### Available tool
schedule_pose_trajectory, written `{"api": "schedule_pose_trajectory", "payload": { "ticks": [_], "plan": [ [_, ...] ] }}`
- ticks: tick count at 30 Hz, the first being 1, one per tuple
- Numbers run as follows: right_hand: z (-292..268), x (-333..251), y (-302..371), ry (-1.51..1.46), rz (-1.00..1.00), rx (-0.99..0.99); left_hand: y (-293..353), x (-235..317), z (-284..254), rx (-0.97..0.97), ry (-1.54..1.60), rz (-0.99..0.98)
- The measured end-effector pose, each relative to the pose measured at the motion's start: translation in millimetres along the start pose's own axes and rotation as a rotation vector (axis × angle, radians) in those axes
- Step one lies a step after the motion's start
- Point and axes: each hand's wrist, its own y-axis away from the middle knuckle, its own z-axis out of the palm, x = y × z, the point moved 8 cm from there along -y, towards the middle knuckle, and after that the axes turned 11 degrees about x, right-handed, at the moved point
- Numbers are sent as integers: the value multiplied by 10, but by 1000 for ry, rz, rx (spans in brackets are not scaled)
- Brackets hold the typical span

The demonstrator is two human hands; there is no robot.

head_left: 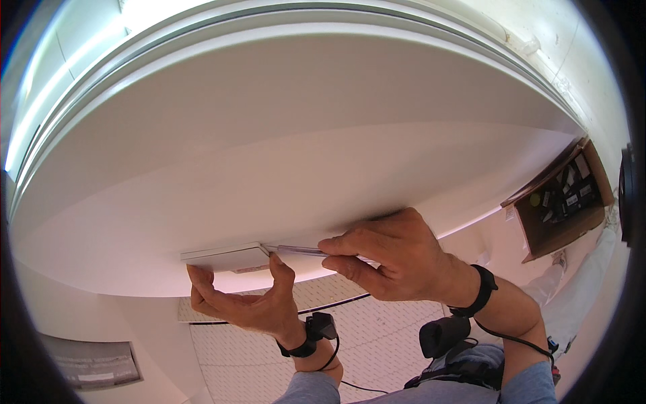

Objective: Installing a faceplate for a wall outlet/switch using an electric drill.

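A large white curved-looking panel [303,148] stretches across the view. Against its near part my left hand [252,310] holds a slim white rectangular plate [229,259], fingers at its left end and thumb at its right end. My right hand [397,259] pinches a thin translucent pen-like tool [299,250] between thumb and fingers. The tool's tip points left and meets, or nearly meets, the plate's right corner; its exact kind is unclear. The back of my right hand lies close to the panel.
An open cardboard box [531,232] with several dark packages stands at the right. Below my hands lies a pale sheet [249,357] with a repeated print and a dark strip. A black cable [363,386] runs between my wrists. A grey rectangular panel [94,363] is at lower left.
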Motion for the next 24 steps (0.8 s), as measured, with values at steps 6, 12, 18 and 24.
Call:
{"api": "schedule_pose_trajectory", "payload": {
  "ticks": [6, 12, 18, 24],
  "plan": [
    [73, -72, 14, 152, -24, 21, -11, -4, 1, 4, 7, 4],
    [113, 24, -14, 31, 186, -89, -39, 46, 21, 23, 14, 19],
    [122, -132, -86, 223, -6, -68, -56, 55, 44, 35, 29, 33],
    [175, -110, 31, 126, -77, 79, 4, -11, 25, -10, 1, -39]
  ]
}}
